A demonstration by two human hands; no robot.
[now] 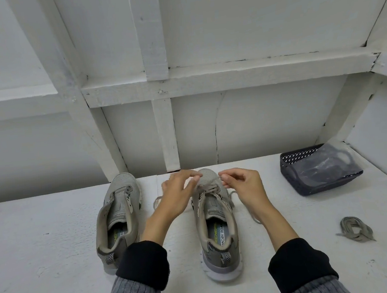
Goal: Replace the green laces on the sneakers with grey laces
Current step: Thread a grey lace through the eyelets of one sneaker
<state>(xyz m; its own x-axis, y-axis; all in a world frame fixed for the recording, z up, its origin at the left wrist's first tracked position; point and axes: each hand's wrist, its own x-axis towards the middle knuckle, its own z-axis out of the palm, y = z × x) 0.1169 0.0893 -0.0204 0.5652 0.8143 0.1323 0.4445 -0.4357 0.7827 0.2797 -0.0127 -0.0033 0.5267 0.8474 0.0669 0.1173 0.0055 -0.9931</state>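
On the white bench [54, 230], an unlaced grey sneaker [119, 222] stands at 9 o'clock. Beside it, the left hand [176, 195] and right hand [243, 186] each pinch the grey lace [209, 187] over the second sneaker [216, 234]. A dark basket [295, 179] sits at 2 o'clock, a coiled lace [355, 227] at 4.

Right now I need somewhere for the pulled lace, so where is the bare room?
Bare table lies left of the unlaced sneaker, and between the laced sneaker and the lace bundle. It is crowded between the sneakers, and around the basket.
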